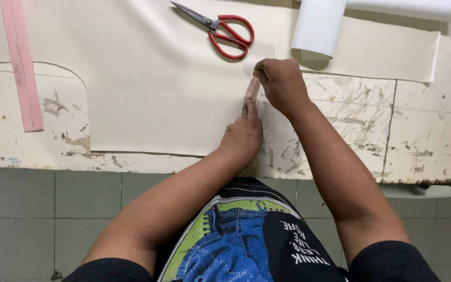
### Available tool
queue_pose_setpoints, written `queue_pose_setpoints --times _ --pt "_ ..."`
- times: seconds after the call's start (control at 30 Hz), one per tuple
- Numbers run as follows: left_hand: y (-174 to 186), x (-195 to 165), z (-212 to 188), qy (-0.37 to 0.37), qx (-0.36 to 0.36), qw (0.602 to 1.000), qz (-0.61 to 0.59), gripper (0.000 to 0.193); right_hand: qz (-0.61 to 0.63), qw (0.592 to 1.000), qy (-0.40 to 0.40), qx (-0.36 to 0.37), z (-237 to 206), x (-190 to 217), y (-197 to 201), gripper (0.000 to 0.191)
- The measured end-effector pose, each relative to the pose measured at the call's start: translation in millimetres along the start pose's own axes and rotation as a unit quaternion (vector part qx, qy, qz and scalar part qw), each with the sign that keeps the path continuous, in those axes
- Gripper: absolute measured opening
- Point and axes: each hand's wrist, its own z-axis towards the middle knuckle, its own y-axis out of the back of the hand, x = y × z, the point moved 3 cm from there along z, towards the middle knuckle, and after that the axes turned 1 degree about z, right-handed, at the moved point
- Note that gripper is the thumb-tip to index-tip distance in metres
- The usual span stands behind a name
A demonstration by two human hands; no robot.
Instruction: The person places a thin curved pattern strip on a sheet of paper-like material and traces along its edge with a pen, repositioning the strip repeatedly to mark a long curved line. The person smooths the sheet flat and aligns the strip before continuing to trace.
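Thin pinkish-tan strip btwn both hands, on cream sheet

On a worn, scratched worktable lies a large cream sheet, its right edge running down the middle. The left hand presses one finger along that edge, and the right hand, just at one o'clock from it, pinches a small narrow brownish strip standing against the same edge. Red-handled scissors rest on the sheet at eleven o'clock from the right hand, blades shut. A white roll sits at one o'clock, and a pink strip lies far off at nine o'clock.
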Motion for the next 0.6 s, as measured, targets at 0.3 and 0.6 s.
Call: queue_pose_setpoints --times 0.3,0.6 --pt "7 2 5 0.002 0.021 1.000 -0.014 0.041 0.023 0.999 -0.018 -0.013 10 -7 7 0.005" --pt "-8 0 15 0.037 0.062 0.997 -0.039 0.058 0.046 0.997 -0.035 0.055 3 10 7 0.007"
